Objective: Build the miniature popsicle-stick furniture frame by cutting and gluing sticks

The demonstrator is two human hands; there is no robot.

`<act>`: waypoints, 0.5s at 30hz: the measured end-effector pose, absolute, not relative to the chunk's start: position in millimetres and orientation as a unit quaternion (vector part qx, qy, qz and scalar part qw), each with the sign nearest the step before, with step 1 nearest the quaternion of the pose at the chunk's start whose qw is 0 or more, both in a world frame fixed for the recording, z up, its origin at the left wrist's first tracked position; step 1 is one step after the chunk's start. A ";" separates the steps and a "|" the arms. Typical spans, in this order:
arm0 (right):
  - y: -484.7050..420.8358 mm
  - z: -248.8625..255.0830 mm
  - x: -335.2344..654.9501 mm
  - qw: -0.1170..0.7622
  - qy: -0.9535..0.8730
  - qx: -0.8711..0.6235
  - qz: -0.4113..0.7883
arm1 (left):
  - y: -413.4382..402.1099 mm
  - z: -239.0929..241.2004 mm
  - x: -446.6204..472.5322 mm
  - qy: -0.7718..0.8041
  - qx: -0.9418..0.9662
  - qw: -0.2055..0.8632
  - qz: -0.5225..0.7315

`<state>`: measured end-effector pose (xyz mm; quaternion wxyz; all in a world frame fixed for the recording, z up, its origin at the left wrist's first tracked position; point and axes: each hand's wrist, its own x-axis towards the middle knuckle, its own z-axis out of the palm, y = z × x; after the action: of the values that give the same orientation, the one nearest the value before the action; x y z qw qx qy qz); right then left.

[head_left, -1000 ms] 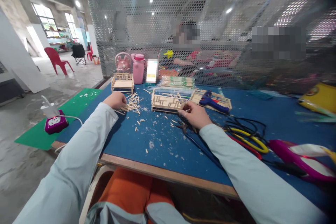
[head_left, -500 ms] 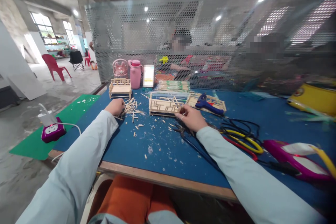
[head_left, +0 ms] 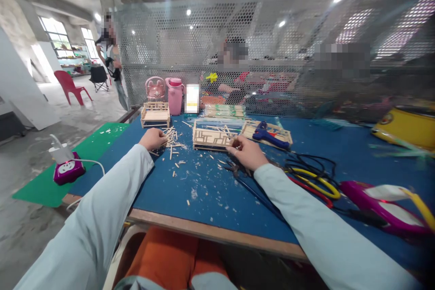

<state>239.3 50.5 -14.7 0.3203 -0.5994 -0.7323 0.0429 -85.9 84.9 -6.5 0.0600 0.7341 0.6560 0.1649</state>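
Note:
My left hand (head_left: 153, 139) reaches into a pile of short wooden sticks (head_left: 174, 135), its fingers pinched together at the pile's left side. What lies between those fingertips is too small to make out. In the middle of the blue table stands a miniature bench built of wooden sticks (head_left: 210, 138), with a latticed front. My right hand (head_left: 249, 152) is closed at the bench's right end, thumb and fingers curled on its corner. Black-handled pliers (head_left: 239, 174) lie beneath the right wrist. A blue glue gun (head_left: 270, 137) rests just beyond it, on another stick panel (head_left: 249, 130).
A finished-looking stick bench (head_left: 155, 115) stands at the back left, near a pink bottle (head_left: 175, 97). Cables (head_left: 314, 174) and a purple power strip (head_left: 380, 208) lie right. A perforated metal screen (head_left: 190, 50) borders the table, with a person (head_left: 234, 70) behind it.
My left hand has shifted slightly right, further into the stick pile. My right hand stays at the bench. A person has come into view beside the screen at far left.

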 end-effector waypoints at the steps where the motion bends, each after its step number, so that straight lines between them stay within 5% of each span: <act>1: 50.7 -14.9 239.3 0.321 -0.732 -0.599 0.043 | 85.0 -4.7 -87.6 0.661 0.728 0.055 0.173; 6: 51.5 -15.5 239.5 0.326 -0.734 -0.594 0.044 | 81.6 13.7 -117.4 0.711 0.684 0.038 0.158; 15: 52.6 -17.2 240.9 0.329 -0.734 -0.592 0.046 | 57.6 29.6 -135.0 0.658 0.726 0.199 0.036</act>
<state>240.9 52.6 -17.2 0.3285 -0.5921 -0.7344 0.0456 -135.0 57.6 29.6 0.1991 0.7257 0.6576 0.0357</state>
